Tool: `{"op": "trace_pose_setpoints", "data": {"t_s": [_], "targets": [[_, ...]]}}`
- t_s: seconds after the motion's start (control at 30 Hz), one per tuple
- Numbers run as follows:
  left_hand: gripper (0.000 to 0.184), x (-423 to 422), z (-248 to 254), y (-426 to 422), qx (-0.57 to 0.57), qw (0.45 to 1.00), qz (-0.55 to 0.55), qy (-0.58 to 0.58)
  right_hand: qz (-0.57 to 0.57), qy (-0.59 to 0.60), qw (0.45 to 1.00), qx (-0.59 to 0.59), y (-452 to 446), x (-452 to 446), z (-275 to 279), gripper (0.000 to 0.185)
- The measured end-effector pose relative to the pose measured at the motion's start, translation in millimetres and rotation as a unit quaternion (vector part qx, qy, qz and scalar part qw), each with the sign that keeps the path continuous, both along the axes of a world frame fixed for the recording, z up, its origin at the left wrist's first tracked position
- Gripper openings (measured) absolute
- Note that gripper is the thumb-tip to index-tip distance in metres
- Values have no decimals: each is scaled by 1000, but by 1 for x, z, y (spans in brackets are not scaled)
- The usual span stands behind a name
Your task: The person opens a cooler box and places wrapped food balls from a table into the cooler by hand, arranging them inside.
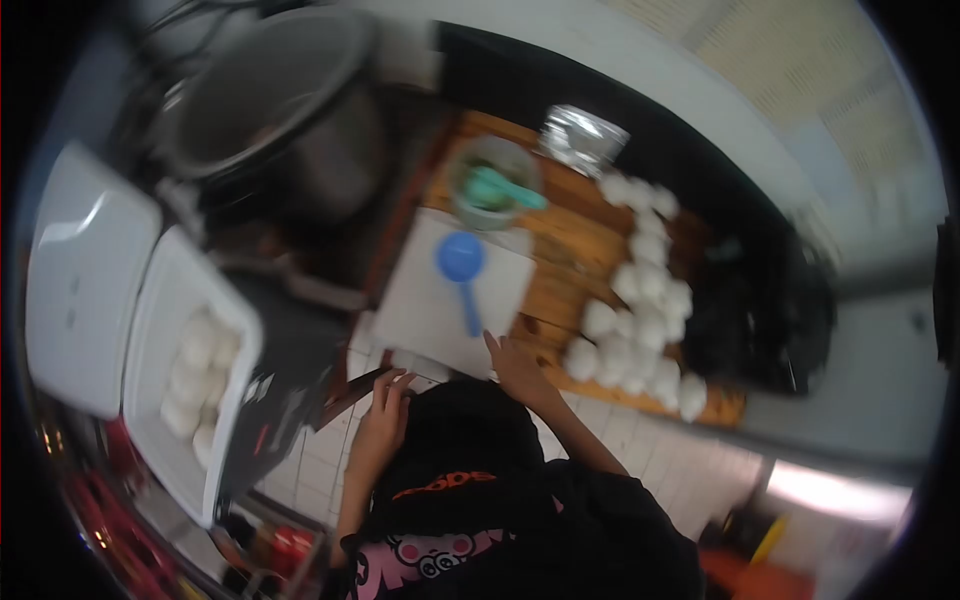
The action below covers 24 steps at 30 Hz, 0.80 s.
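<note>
My left hand (388,405) is at the near left corner of a white sheet (410,300), its fingers slightly bent and apart, with nothing visible in them. My right hand (515,370) is at the sheet's near right edge, fingers spread, one fingertip close to the handle of a blue scoop (461,258). The scoop lies on the sheet, handle towards me. Behind it stands a clear bowl (520,165) with a turquoise scoop (487,188) inside. White round balls (645,325) lie in a cluster on the wooden table (570,240) to the right.
Crumpled foil (583,138) lies at the table's back edge. A large dark pot (335,150) stands at back left. Below it, a white-rimmed container (250,310) holds more white balls, beside a pale lid (88,285). Black bags (765,310) are at the right.
</note>
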<state>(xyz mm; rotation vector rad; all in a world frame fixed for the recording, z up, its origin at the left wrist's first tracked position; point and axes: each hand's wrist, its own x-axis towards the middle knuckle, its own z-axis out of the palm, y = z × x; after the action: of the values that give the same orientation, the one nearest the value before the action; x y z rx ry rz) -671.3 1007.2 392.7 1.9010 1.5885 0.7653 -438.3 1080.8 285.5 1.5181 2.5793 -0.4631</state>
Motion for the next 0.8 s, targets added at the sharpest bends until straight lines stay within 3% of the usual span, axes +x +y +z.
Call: {"op": "trace_pose_setpoints", "data": {"t_s": [0.03,0.1,0.17,0.2,0.27,0.33,0.4,0.43,0.5,0.6,0.63,0.67,0.7,0.73,0.8], "targets": [[31,8,-13,17,-60,991,-88,84,-97,-70,991,-59,-10,33,-3,58],[37,25,-53,24,-87,973,-191,95,-256,36,964,-53,-55,111,-27,60],[37,41,-77,39,-116,944,-287,114,-316,133,936,82,-66,165,-56,48],[29,59,-75,55,-132,936,-314,85,-331,130,931,79,-58,175,-45,48],[24,93,-85,80,-153,926,-338,70,-480,174,857,73,-25,181,-12,39],[22,129,-100,101,-177,919,-351,42,-450,202,858,139,7,186,-38,41],[25,161,-116,117,-186,916,-355,32,-449,-15,885,125,38,174,-73,53],[23,176,-126,124,-149,921,-359,2,-477,-88,865,129,53,161,-73,66],[20,194,-148,135,-110,925,-363,-25,-430,-116,891,92,66,145,-89,70],[24,211,-161,146,-301,913,-201,-190,-332,-40,938,95,56,137,-84,71],[24,214,-175,146,-302,912,-202,-189,-334,-40,937,95,59,141,-78,71],[26,216,-200,144,-332,896,-139,-261,-327,-14,944,48,60,147,-73,70],[28,219,-201,143,-361,869,-73,-329,-320,13,947,0,60,149,-68,68],[28,223,-202,141,-363,869,-73,-328,-321,13,947,-2,60,150,-65,68],[36,242,-195,141,-371,850,48,-371,-429,235,872,17,65,151,-56,61]]}}
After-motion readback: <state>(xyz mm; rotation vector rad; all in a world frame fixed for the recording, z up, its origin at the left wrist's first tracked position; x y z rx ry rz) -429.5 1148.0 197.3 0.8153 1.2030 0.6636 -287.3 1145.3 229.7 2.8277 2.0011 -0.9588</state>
